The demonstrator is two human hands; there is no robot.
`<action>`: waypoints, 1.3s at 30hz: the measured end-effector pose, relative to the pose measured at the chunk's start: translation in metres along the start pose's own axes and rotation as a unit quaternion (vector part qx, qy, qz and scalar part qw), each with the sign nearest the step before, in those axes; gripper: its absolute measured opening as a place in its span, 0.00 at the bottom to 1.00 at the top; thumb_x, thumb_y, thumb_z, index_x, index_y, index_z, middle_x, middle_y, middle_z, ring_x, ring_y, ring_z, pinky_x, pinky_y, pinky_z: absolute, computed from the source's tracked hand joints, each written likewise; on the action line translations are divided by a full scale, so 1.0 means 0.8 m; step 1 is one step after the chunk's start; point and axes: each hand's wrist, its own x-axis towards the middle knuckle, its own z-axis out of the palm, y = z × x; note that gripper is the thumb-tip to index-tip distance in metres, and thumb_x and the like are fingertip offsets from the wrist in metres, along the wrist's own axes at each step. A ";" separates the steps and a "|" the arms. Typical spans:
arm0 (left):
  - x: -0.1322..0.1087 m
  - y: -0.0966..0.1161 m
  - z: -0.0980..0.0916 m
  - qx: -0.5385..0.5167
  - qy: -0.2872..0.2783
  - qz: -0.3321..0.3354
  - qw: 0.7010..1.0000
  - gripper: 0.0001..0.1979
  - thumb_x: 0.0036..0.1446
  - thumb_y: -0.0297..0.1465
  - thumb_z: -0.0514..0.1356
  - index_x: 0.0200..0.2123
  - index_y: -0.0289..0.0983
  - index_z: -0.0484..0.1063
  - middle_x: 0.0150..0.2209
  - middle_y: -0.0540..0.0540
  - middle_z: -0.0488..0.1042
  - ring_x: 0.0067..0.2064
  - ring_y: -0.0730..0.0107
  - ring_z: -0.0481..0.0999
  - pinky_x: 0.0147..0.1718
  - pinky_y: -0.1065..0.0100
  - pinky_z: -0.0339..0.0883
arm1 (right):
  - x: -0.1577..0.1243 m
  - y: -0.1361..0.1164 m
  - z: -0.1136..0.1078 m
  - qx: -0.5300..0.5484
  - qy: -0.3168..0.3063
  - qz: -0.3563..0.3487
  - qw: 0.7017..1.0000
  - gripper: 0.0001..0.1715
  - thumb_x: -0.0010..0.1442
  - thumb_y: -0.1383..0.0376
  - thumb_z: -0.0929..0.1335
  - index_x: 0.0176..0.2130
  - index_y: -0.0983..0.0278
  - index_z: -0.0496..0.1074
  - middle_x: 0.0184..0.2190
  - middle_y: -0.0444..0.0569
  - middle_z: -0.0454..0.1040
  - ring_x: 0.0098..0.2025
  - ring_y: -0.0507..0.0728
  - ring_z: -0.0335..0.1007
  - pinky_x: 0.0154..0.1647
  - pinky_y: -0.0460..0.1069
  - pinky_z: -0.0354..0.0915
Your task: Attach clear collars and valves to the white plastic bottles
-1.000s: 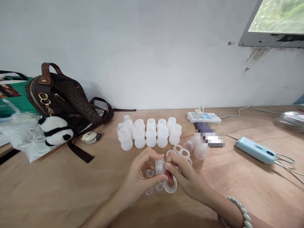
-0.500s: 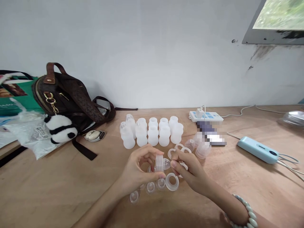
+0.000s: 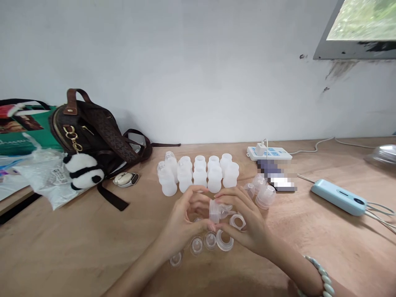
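Over the table's front part, my left hand (image 3: 185, 216) grips a clear ridged bottle collar (image 3: 214, 211) between thumb and fingers. A clear baby bottle nipple (image 3: 225, 211) pokes out of the collar toward the right. My right hand (image 3: 247, 218) curves around the nipple, its thumb and fingertips at the collar's right edge. Below the hands lie several loose clear nipples (image 3: 196, 246) and a translucent ring (image 3: 224, 241); another ring (image 3: 237, 222) shows behind the right fingers. Two rows of white bottles (image 3: 200, 176) stand behind, some partly hidden by my hands.
Clear domed caps (image 3: 265, 196) stand right of the bottles, near a phone (image 3: 281, 181) and a power strip (image 3: 269, 153). A light blue device (image 3: 338, 197) with cables lies farther right. On the left are a brown backpack (image 3: 93, 128), a panda plush (image 3: 83, 171) and a mouse (image 3: 125, 179).
My right hand has shifted from pinching the nipple's tip to holding the collar's edge. The collar and nipple have moved slightly right. The camera view has tilted a little.
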 end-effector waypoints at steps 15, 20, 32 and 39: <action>0.226 0.076 -0.132 0.678 -0.203 -0.113 0.697 0.26 0.40 0.27 0.67 0.46 0.46 0.80 0.49 0.42 0.79 0.52 0.46 0.72 0.50 0.53 0.65 | 0.004 0.013 -0.011 -0.045 0.133 0.107 0.984 0.18 0.60 0.64 0.73 0.49 0.59 0.68 0.41 0.51 0.72 0.43 0.61 0.69 0.39 0.55 0.70; 0.228 0.052 -0.131 0.668 -0.235 -0.101 0.699 0.20 0.44 0.29 0.64 0.43 0.45 0.81 0.45 0.44 0.81 0.47 0.52 0.75 0.49 0.57 0.65 | 0.004 0.013 -0.012 -0.048 0.139 0.100 0.984 0.17 0.60 0.64 0.73 0.48 0.59 0.69 0.40 0.51 0.71 0.41 0.60 0.69 0.38 0.55 0.70; 0.142 0.210 -0.129 0.583 -0.142 0.105 0.793 0.27 0.61 0.37 0.45 0.53 0.23 0.69 0.48 0.48 0.74 0.53 0.60 0.72 0.50 0.58 0.56 | 0.004 0.016 -0.021 -0.036 0.178 0.118 0.976 0.18 0.59 0.62 0.73 0.47 0.59 0.69 0.41 0.50 0.71 0.38 0.58 0.67 0.38 0.55 0.68; 0.068 0.082 -0.073 0.481 -0.220 0.035 0.848 0.08 0.50 0.29 0.64 0.37 0.37 0.74 0.35 0.49 0.77 0.36 0.63 0.75 0.36 0.68 0.68 | 0.004 0.018 -0.018 -0.051 0.164 0.113 0.979 0.17 0.59 0.63 0.73 0.48 0.60 0.69 0.40 0.49 0.71 0.38 0.58 0.67 0.37 0.54 0.67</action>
